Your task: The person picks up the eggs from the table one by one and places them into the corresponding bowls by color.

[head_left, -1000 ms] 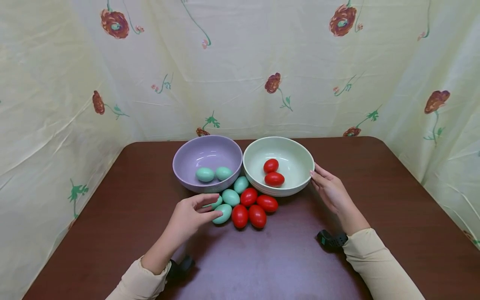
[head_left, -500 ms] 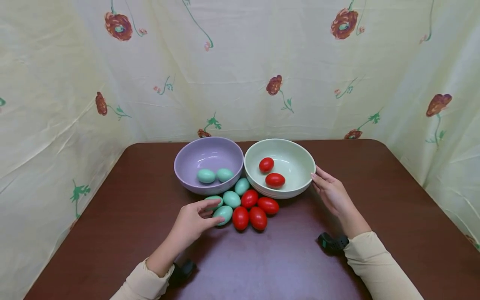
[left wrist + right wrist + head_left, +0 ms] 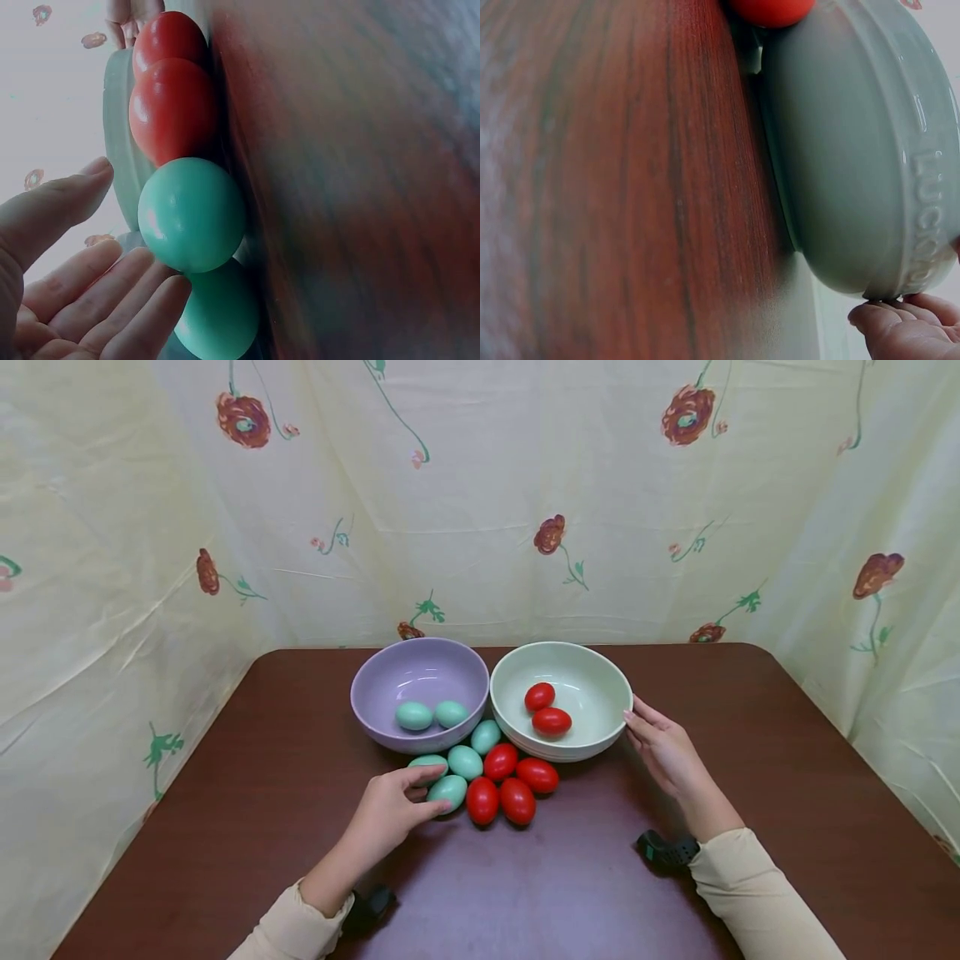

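Thumb and fingers spread apart, my left hand (image 3: 390, 810) is at the near-left green egg (image 3: 447, 793) of a cluster on the table. In the left wrist view the green egg (image 3: 191, 214) sits just past the fingertips, not enclosed by them. Another green egg (image 3: 427, 766) lies behind it, partly covered by the fingers. My right hand (image 3: 671, 760) rests its fingertips against the right side of the pale green bowl (image 3: 600, 731), which contains two red eggs (image 3: 552, 722). The right wrist view shows fingertips (image 3: 877, 315) touching the bowl's outer wall.
A purple bowl (image 3: 420, 658) with two green eggs (image 3: 414, 716) stands left of the pale bowl. Several red eggs (image 3: 517, 802) lie right of the green ones, all close together before the bowls. A flowered curtain (image 3: 480, 485) hangs behind the dark wooden table (image 3: 225, 793).
The farther red egg in the pale bowl has rolled left and then back right. My left thumb and fingers have come closer around the near green egg. My right hand stays at the bowl.
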Motion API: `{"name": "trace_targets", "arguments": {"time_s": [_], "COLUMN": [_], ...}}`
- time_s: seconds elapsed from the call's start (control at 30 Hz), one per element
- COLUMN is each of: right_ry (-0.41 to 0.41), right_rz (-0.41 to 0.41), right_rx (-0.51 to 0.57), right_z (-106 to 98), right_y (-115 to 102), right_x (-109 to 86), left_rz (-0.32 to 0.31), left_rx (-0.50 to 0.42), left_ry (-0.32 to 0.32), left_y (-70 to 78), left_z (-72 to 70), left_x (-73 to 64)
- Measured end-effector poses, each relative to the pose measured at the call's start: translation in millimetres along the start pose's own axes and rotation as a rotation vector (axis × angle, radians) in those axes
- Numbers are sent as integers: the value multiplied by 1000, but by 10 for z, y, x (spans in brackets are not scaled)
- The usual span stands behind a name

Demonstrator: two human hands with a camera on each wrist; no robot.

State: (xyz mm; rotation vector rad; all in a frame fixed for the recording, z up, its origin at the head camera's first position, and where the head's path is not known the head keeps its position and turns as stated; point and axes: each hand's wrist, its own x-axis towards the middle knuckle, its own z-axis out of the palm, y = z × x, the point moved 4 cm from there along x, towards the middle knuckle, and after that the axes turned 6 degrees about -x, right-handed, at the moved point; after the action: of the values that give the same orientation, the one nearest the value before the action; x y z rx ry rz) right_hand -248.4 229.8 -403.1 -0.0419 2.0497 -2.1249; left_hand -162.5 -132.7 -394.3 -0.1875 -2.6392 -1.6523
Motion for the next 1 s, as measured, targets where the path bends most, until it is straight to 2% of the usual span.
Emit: {"name": "trace_targets", "arguments": {"time_s": [0.2, 0.53, 0.8, 1.0], "right_ry": [7, 2, 12, 0], "right_rz": [-6, -5, -12, -11], "right_rx": [0, -5, 16, 32], "right_z": [-25, -1, -7, -6], "right_y": [7, -1, 21, 7], "right_x": [-5, -7, 14, 9], "left_rz": [39, 54, 21, -14], "left_rx": [47, 129, 97, 69], "left_ry": [10, 18, 21, -14], "left_y": [22, 25, -1, -29], "left_z": [27, 32, 43, 63], "left_x": [-2, -26, -29, -26]}}
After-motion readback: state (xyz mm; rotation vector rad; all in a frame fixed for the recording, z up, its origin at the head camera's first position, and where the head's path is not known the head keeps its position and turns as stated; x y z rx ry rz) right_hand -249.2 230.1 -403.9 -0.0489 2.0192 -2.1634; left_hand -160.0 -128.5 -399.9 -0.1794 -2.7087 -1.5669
